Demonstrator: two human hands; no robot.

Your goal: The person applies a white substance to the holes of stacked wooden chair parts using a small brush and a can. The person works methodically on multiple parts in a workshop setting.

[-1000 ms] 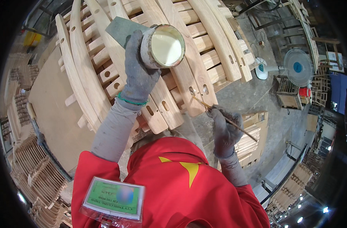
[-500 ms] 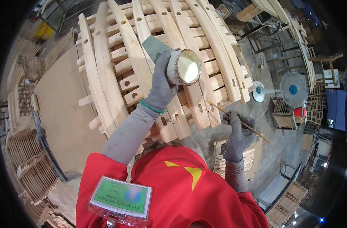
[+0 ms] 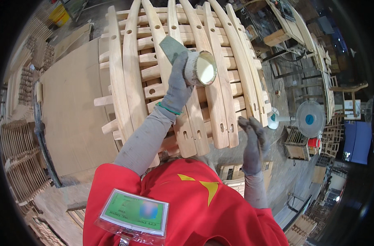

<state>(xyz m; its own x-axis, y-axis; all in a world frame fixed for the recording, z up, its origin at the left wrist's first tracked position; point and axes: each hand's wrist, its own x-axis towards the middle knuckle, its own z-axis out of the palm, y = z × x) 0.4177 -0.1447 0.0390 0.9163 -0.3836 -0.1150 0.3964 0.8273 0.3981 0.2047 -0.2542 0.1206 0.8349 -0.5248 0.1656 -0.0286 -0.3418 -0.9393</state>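
Note:
My left hand (image 3: 176, 84), in a grey glove, is closed round a stained tin can (image 3: 190, 69) tipped so its white contents show. A flat grey-green piece, like a sheet of sandpaper (image 3: 170, 47), sticks out beyond the same hand. Below them lie curved wooden slats (image 3: 217, 110) with round holes and oval slots, laid across a layer of crosswise pieces. My right hand (image 3: 253, 137), also gloved, has its fingers pinched beside the near right slat ends. Only a faint brown line of the thin wooden stick shows along it; its tip is hidden.
A cardboard sheet (image 3: 78, 110) covers a surface at left, with a dark bar (image 3: 45, 143) along its edge. White fans (image 3: 310, 119) stand at right near a wooden crate (image 3: 296, 143). More wooden parts (image 3: 21, 153) are stacked at far left. A workbench (image 3: 295, 24) runs along the upper right.
The slats and surroundings have shifted rightward and slightly down in view. My right hand has turned and moved up to the slat ends; the stick, plain before, now barely shows. The can stays held.

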